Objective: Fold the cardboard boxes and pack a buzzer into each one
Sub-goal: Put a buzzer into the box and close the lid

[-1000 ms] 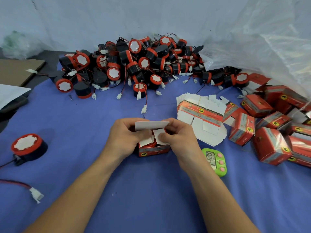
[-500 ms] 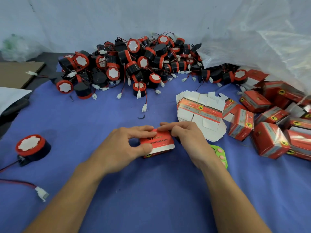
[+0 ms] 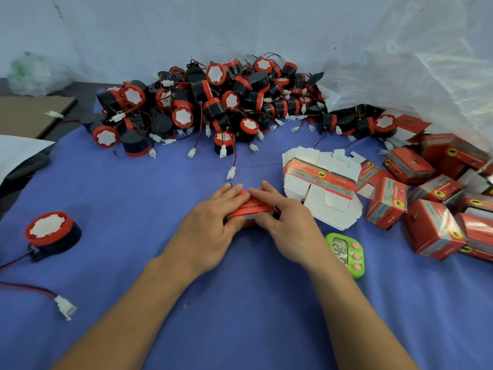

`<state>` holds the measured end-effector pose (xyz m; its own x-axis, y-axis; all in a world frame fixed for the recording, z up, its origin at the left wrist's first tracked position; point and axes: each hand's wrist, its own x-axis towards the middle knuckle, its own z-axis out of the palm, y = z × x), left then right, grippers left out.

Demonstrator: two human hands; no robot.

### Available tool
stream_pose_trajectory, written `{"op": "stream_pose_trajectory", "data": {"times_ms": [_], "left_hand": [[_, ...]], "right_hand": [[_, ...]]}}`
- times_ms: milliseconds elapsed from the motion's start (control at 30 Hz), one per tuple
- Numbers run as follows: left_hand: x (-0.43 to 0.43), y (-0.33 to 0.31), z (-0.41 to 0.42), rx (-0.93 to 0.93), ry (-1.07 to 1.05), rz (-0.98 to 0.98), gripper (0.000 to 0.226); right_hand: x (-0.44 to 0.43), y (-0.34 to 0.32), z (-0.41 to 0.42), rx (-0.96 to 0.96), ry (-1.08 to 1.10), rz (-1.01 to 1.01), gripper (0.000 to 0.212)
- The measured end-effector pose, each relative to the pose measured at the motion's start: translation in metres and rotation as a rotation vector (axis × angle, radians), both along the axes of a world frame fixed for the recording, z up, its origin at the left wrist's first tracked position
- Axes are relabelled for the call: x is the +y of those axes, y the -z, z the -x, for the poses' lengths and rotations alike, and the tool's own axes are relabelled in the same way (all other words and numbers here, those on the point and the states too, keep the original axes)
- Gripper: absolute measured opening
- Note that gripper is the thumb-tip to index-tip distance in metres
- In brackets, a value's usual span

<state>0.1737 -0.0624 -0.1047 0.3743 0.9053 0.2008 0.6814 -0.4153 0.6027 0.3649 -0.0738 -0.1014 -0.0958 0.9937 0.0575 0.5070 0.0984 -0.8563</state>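
A small red cardboard box (image 3: 250, 208) lies on the blue cloth at the centre. My left hand (image 3: 210, 225) lies over its left half with the thumb against the front. My right hand (image 3: 285, 222) covers its right half, index finger along the top and thumb at the front flap. The box's lid is folded down; its contents are hidden. A big pile of black-and-red buzzers (image 3: 213, 102) with wires lies behind. A stack of flat unfolded boxes (image 3: 320, 182) sits just right of my hands. Several folded red boxes (image 3: 429, 225) are heaped at the right.
One loose buzzer (image 3: 50, 233) stands at the left, its wire and white connector (image 3: 65, 307) trailing toward the near edge. A green timer (image 3: 346, 252) lies beside my right wrist. A clear plastic bag (image 3: 413, 76) hangs over the right side. Brown cardboard (image 3: 32, 116) lies far left.
The box's white flaps were open and upright; they have been folded in and the lid pressed down. Both hands now lie flatter over the closed box.
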Motion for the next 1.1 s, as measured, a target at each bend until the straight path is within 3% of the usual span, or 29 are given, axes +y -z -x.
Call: {"op": "stream_pose_trajectory", "data": {"times_ms": [333,767,933,1033,1100], "left_hand": [[0.007,0.0,0.005,-0.116,-0.032,0.032,0.041],[0.005,0.004,0.008,-0.113,0.018,0.059,0.049],[0.004,0.005,0.009,0.007,0.035,0.029,0.076],[0.003,0.005,0.005,0.001,0.037,0.006,0.072],[0.0,0.005,0.003,0.003,0.042,-0.012,0.067]], "right_hand": [[0.004,-0.003,-0.006,0.06,0.006,-0.023,0.031],[0.001,-0.003,-0.005,0.168,0.07,0.023,0.033],[-0.008,0.001,0.005,0.01,0.202,-0.173,0.025],[-0.014,-0.003,0.012,-0.099,0.218,-0.177,0.026],[-0.02,-0.006,0.018,-0.212,0.217,-0.194,0.038]]}}
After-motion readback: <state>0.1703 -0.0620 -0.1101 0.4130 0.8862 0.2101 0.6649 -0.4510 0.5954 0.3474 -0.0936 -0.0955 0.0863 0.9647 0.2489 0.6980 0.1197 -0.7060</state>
